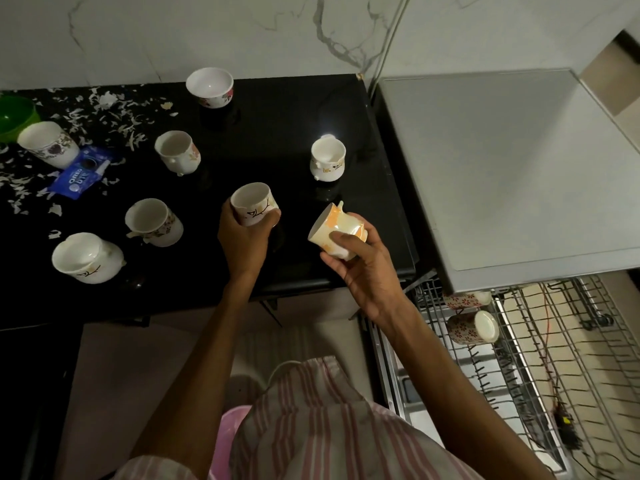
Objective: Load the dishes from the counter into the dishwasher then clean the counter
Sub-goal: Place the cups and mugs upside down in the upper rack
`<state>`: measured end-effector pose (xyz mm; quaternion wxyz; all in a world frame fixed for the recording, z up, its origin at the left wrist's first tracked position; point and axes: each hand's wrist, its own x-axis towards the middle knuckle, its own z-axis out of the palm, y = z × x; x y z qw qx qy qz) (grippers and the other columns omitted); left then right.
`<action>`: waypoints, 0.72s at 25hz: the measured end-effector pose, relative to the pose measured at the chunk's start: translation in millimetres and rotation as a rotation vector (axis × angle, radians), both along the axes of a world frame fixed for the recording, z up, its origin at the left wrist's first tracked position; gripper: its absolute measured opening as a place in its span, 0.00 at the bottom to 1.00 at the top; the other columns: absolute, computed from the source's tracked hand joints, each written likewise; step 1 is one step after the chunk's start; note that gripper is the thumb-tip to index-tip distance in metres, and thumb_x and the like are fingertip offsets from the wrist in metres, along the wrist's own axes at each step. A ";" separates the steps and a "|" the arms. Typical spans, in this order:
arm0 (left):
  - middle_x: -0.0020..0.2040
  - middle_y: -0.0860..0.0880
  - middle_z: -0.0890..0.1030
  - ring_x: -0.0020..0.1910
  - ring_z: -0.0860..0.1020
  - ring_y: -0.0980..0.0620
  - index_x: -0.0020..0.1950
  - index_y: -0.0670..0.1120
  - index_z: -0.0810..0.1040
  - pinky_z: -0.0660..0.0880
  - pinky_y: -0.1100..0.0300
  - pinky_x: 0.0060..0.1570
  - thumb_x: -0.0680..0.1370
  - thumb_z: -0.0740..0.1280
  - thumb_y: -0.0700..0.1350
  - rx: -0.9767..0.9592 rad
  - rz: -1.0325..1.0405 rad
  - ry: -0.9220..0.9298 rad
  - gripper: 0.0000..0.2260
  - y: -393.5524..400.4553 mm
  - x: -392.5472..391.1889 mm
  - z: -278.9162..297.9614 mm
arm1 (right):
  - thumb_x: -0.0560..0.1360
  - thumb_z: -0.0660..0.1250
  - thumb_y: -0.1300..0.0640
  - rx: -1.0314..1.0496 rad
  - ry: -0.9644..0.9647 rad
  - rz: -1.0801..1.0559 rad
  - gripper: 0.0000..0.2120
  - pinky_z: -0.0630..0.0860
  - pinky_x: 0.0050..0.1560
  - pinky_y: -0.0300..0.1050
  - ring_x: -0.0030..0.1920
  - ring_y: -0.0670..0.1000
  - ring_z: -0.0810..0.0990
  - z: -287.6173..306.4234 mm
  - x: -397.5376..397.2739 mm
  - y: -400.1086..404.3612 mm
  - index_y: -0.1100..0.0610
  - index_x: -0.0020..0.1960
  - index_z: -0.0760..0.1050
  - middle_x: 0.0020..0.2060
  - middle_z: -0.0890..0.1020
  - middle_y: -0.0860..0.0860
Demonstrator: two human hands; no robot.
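Observation:
My left hand point(244, 237) is wrapped around a white cup with a brown twig pattern point(254, 200), upright on the black counter point(277, 133). An orange-and-white cup point(332, 223) is gripped by my right hand point(360, 268), tilted on its side above the counter's front right corner. Several more white cups stand on the counter: one at the right point(327, 159), one at the back point(210, 86), one in the middle point(177, 151) and others at the left point(152, 221). The dishwasher rack point(519, 358) is pulled out at the lower right, with two red-flowered mugs point(472, 327) lying in it.
White scraps point(114, 116) litter the counter's left part around a blue Oreo packet point(81, 173) and a green bowl point(17, 116). A grey dishwasher top point(502, 168) adjoins the counter on the right. A pink bucket point(225, 441) stands on the floor below me.

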<state>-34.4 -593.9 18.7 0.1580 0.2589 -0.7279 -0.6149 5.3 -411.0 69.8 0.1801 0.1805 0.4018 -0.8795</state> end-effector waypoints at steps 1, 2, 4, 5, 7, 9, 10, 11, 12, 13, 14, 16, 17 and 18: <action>0.61 0.53 0.76 0.54 0.77 0.58 0.69 0.47 0.71 0.74 0.76 0.43 0.71 0.76 0.45 0.043 -0.012 0.006 0.29 9.3 7.9 3.3 | 0.73 0.69 0.66 0.006 0.010 -0.003 0.23 0.81 0.48 0.47 0.54 0.56 0.82 1.4 1.5 4.9 0.56 0.67 0.72 0.65 0.74 0.60; 0.60 0.53 0.77 0.53 0.77 0.59 0.69 0.46 0.72 0.74 0.76 0.43 0.71 0.76 0.45 0.081 -0.024 0.012 0.28 19.1 16.8 6.8 | 0.74 0.69 0.65 0.014 0.023 -0.002 0.23 0.80 0.48 0.47 0.54 0.55 0.82 2.4 3.2 10.5 0.56 0.68 0.71 0.65 0.74 0.60; 0.57 0.54 0.79 0.52 0.78 0.61 0.66 0.48 0.74 0.77 0.71 0.46 0.72 0.75 0.45 0.140 -0.041 0.025 0.23 38.3 35.9 12.4 | 0.73 0.68 0.68 0.027 0.051 -0.002 0.25 0.80 0.48 0.47 0.57 0.57 0.81 2.5 8.3 23.7 0.56 0.69 0.70 0.66 0.73 0.60; 0.56 0.56 0.80 0.53 0.79 0.61 0.64 0.50 0.75 0.78 0.68 0.49 0.73 0.74 0.45 0.160 -0.060 0.028 0.21 47.0 45.6 14.7 | 0.71 0.68 0.69 0.029 0.065 -0.002 0.27 0.80 0.49 0.47 0.58 0.58 0.80 2.4 12.1 31.1 0.57 0.69 0.70 0.67 0.72 0.61; 0.54 0.57 0.81 0.53 0.80 0.59 0.61 0.54 0.75 0.78 0.63 0.50 0.74 0.73 0.44 0.207 -0.124 0.015 0.17 66.3 66.6 19.3 | 0.68 0.69 0.69 0.046 0.085 -0.007 0.30 0.80 0.49 0.47 0.60 0.59 0.78 2.1 24.3 50.4 0.57 0.69 0.70 0.66 0.73 0.60; 0.53 0.55 0.82 0.53 0.81 0.56 0.59 0.54 0.76 0.78 0.63 0.49 0.75 0.72 0.43 0.260 -0.196 -0.013 0.15 84.5 88.2 22.2 | 0.67 0.70 0.67 0.090 0.080 -0.012 0.30 0.80 0.48 0.45 0.59 0.58 0.79 2.6 41.5 72.3 0.57 0.68 0.71 0.62 0.76 0.60; 0.53 0.53 0.82 0.52 0.82 0.55 0.59 0.53 0.77 0.79 0.62 0.48 0.75 0.71 0.43 0.285 -0.237 -0.026 0.14 93.4 98.3 24.3 | 0.68 0.71 0.66 0.112 0.066 -0.019 0.28 0.80 0.46 0.45 0.56 0.58 0.80 2.1 51.5 83.5 0.59 0.67 0.72 0.59 0.78 0.60; 0.53 0.53 0.83 0.52 0.82 0.55 0.59 0.53 0.77 0.79 0.62 0.48 0.75 0.71 0.42 0.309 -0.277 -0.041 0.13 102.3 106.8 25.4 | 0.68 0.71 0.64 0.128 0.044 -0.033 0.26 0.81 0.45 0.44 0.53 0.57 0.81 1.5 62.4 94.9 0.61 0.66 0.72 0.56 0.79 0.60; 0.52 0.52 0.84 0.51 0.82 0.55 0.58 0.52 0.78 0.79 0.62 0.48 0.75 0.71 0.42 0.334 -0.313 -0.055 0.13 110.9 113.9 27.3 | 0.69 0.72 0.61 0.133 0.013 -0.054 0.26 0.81 0.44 0.44 0.51 0.57 0.82 -0.2 73.5 105.5 0.63 0.65 0.73 0.55 0.80 0.60; 0.50 0.53 0.84 0.50 0.83 0.55 0.58 0.51 0.78 0.79 0.63 0.47 0.75 0.71 0.41 0.355 -0.343 -0.067 0.12 118.8 118.9 28.6 | 0.68 0.73 0.57 0.128 -0.020 -0.079 0.27 0.81 0.45 0.45 0.51 0.57 0.82 -2.3 84.3 114.9 0.64 0.64 0.73 0.54 0.80 0.60; 0.49 0.53 0.85 0.49 0.83 0.56 0.57 0.49 0.79 0.79 0.65 0.46 0.75 0.70 0.40 0.375 -0.374 -0.078 0.12 128.3 122.5 30.4 | 0.66 0.74 0.55 0.116 -0.051 -0.110 0.28 0.82 0.46 0.46 0.51 0.56 0.82 -3.9 95.1 124.8 0.64 0.63 0.74 0.53 0.81 0.60; 0.47 0.53 0.85 0.48 0.83 0.56 0.58 0.46 0.79 0.77 0.67 0.44 0.75 0.71 0.39 0.405 -0.437 -0.105 0.12 147.5 126.8 32.5 | 0.66 0.74 0.55 0.106 -0.092 -0.173 0.26 0.82 0.45 0.46 0.49 0.54 0.83 -6.5 113.1 143.4 0.63 0.61 0.75 0.51 0.82 0.59; 0.48 0.52 0.85 0.49 0.83 0.55 0.59 0.46 0.79 0.77 0.67 0.44 0.75 0.72 0.40 0.416 -0.468 -0.124 0.14 156.8 128.3 33.0 | 0.67 0.72 0.55 0.118 -0.106 -0.203 0.24 0.82 0.44 0.46 0.48 0.54 0.83 -7.3 120.2 151.7 0.63 0.60 0.75 0.50 0.83 0.58; 0.50 0.51 0.85 0.49 0.83 0.54 0.60 0.45 0.79 0.78 0.66 0.45 0.73 0.74 0.42 0.423 -0.498 -0.142 0.16 165.4 129.5 33.5 | 0.67 0.71 0.55 0.140 -0.115 -0.226 0.24 0.82 0.42 0.45 0.47 0.54 0.83 -7.2 126.1 158.9 0.63 0.61 0.74 0.49 0.82 0.58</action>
